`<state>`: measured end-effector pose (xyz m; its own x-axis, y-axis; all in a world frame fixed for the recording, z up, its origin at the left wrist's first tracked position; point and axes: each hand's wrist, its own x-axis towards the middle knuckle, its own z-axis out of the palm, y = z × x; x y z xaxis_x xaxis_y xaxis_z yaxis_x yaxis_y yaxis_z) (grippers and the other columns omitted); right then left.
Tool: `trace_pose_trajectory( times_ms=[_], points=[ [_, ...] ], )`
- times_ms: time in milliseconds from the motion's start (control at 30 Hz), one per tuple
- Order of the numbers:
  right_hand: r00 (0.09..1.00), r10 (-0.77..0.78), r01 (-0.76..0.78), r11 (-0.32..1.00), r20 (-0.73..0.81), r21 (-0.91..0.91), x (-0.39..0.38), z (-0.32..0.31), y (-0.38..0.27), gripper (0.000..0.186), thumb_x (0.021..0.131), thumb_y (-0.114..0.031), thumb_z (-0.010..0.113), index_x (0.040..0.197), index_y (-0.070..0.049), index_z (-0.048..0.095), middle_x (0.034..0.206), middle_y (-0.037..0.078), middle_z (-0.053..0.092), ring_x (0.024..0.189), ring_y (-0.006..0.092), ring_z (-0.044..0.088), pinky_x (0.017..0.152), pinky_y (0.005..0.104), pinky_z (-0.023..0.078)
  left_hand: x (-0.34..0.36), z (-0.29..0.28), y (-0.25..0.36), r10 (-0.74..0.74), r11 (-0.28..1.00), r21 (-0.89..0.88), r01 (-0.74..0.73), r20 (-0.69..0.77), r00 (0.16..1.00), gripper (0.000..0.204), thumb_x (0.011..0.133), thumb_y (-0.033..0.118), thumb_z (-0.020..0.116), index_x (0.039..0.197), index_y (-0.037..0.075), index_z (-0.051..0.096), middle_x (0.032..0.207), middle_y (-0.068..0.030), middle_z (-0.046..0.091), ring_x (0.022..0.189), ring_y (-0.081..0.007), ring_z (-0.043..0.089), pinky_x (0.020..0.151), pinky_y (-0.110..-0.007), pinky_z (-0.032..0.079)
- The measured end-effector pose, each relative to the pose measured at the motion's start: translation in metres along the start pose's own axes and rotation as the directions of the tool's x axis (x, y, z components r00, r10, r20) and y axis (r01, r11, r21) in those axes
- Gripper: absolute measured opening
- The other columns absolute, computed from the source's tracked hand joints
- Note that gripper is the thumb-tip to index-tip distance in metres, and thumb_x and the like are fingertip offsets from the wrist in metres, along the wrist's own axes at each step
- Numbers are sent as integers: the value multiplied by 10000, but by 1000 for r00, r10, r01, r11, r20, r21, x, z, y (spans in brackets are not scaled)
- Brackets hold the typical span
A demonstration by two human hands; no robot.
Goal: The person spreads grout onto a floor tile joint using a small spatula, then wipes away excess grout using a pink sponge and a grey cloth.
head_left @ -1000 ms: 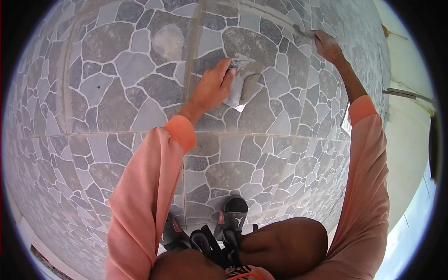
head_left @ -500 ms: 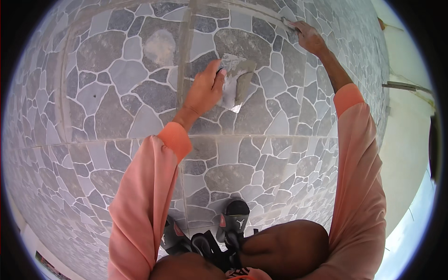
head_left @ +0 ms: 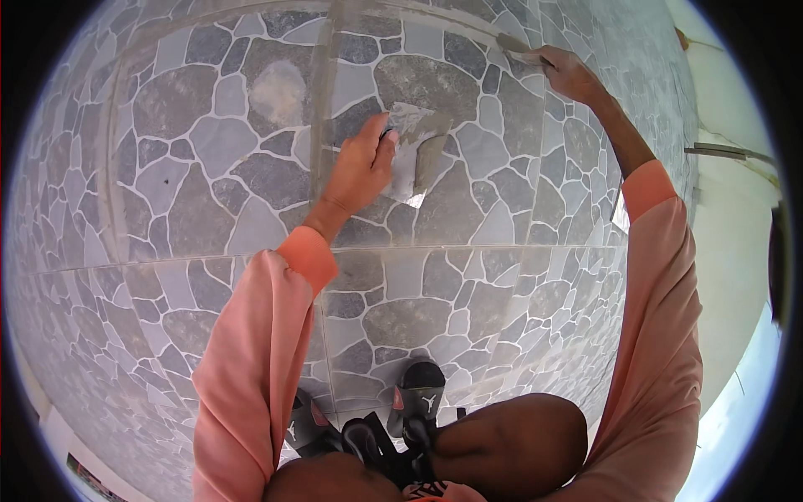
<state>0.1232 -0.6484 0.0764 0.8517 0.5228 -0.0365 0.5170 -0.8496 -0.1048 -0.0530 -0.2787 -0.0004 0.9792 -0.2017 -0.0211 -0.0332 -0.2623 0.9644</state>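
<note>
My left hand [head_left: 360, 171] grips a wide flat metal trowel [head_left: 417, 146], smeared with grey paste, low over the patterned tiles. Up at the right, my right hand [head_left: 571, 77] holds a narrow scraper blade [head_left: 521, 48] at a grey-smeared joint [head_left: 456, 23] between tiles. Its fingers are wrapped round the tool, whose handle is mostly hidden.
Grey tiles [head_left: 201, 217] with white stone-pattern lines surround me, with a pale patch [head_left: 278, 92] left of the trowel. My sandals [head_left: 414, 389] and knee [head_left: 527, 422] are at the bottom. A pale wall [head_left: 711, 318] with a dark bar [head_left: 719, 152] runs along the right.
My right hand moved leftward along the joint, then slightly back to the right with the scraper. The view shifted a little; my left hand with the trowel stays nearly in place over the tiles.
</note>
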Motion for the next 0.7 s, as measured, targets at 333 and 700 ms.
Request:
trace_pose_trajectory(
  times_ms=[333, 700],
  points=[
    [975, 187, -203, 970, 121, 131, -32, 0, 36, 312, 844, -13, 535, 1139, -52, 629, 1051, 174, 666, 970, 380, 622, 852, 411, 502, 2, 3, -2, 80, 997, 18, -80, -20, 997, 271, 955, 138, 519, 1173, -20, 494, 784, -234, 624, 746, -429, 620, 663, -454, 476],
    [983, 117, -113, 993, 145, -34, -42, -6, 54, 335, 813, 33, 475, 1094, -39, 643, 1043, 215, 658, 971, 393, 623, 867, 422, 496, 1, 3, -2, -7, 1000, 17, 7, 1, 1000, 255, 960, 139, 512, 1164, -13, 503, 735, -207, 619, 676, -413, 606, 635, -426, 474]
  ],
)
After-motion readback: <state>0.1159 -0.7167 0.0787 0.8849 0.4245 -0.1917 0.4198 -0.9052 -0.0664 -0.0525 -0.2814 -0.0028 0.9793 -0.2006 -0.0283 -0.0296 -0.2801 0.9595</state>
